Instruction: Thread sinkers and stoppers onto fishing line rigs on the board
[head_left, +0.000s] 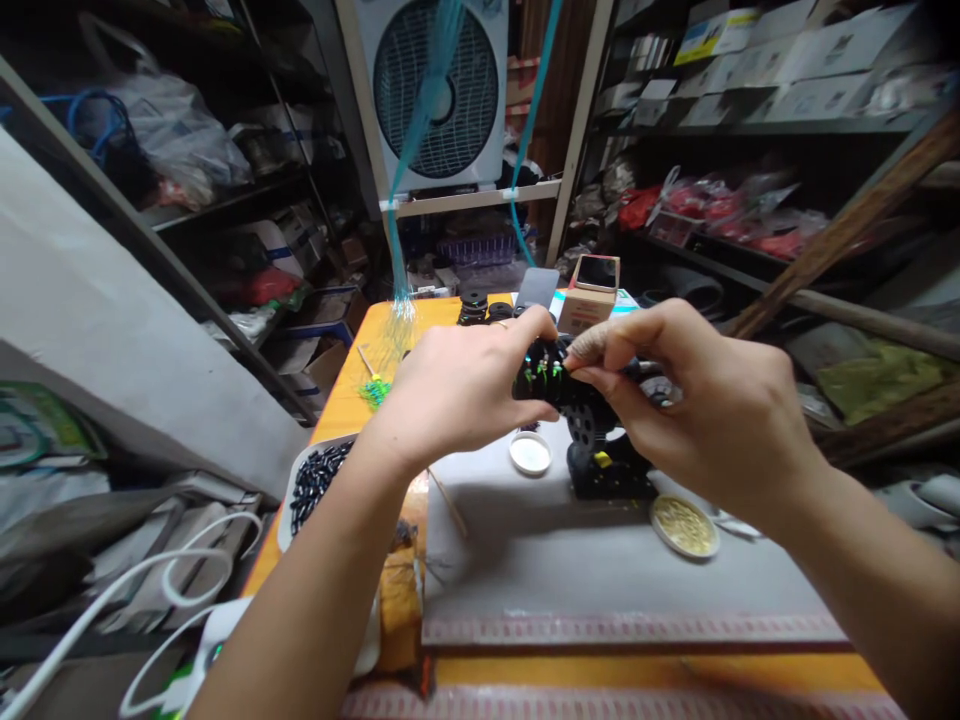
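A black cylindrical piece (541,372) with bright green bits along it sits between my two hands, above the grey work surface. My left hand (469,385) curls around its left side, the thumb below and the fingers over the top. From the right, my right hand (694,400) pinches at the end of the piece with thumb and a tape-wrapped finger; whatever lies in the pinch is too small to make out. Below stands a black device (609,470) with a perforated wheel, partly hidden by my right hand.
A white dish (530,454) and a dish of yellowish bits (685,527) lie on the grey mat (525,580). At left is a tray of black pieces (319,480). Black spools (473,308) and a small box (591,300) stand behind. Teal strands (397,240) hang down.
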